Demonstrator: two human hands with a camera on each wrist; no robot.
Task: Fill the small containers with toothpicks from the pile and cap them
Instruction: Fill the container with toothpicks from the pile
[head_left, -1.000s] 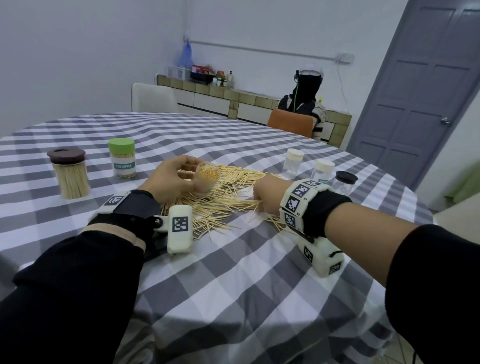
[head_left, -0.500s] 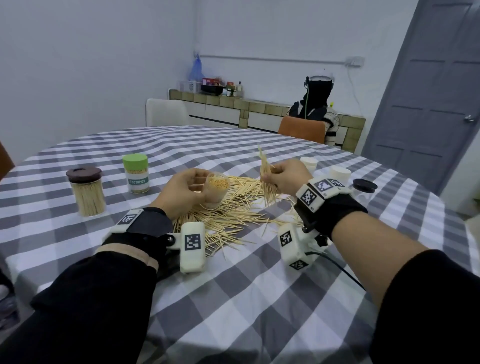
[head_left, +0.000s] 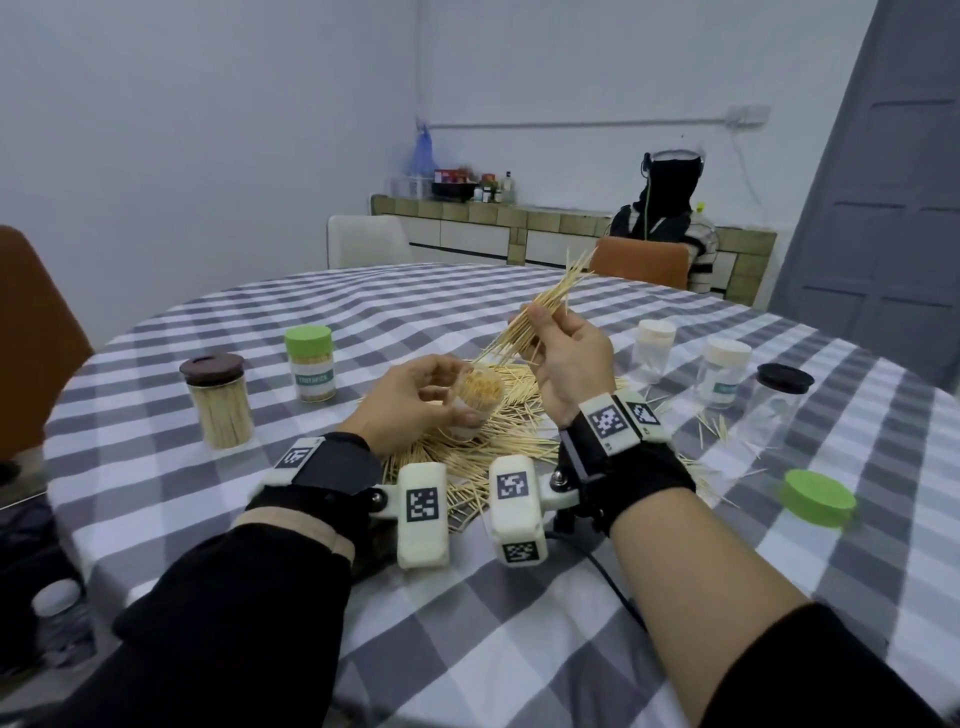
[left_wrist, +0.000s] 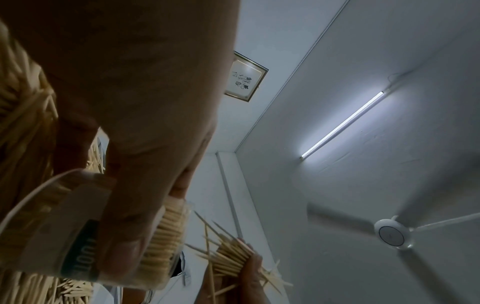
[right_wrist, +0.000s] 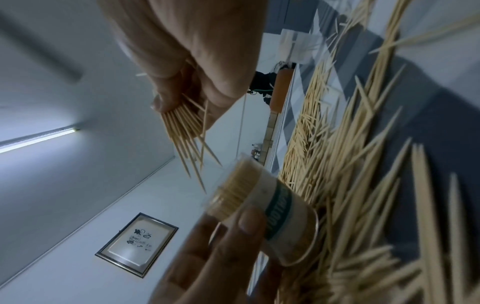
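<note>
2 hands work: left fingers (head_left: 457, 410) clasp a toothpick-packed container (head_left: 475, 402), right fingers (head_left: 537, 317) pinch a toothpick bundle (head_left: 545, 306).

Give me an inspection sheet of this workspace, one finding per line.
Surface: round table under a grey and white checked cloth.
Job's things: toothpick pile; open container nearly full, tilted; loose green cap; two filled, capped jars at left; three capped containers at right.
Clutter: stray toothpicks at right.
Hands: left hand grips the open container; right hand pinches a toothpick bundle above it.
Cables: black lead from the right wrist camera.
Surroundings: chairs, counter, seated person, grey door.
</note>
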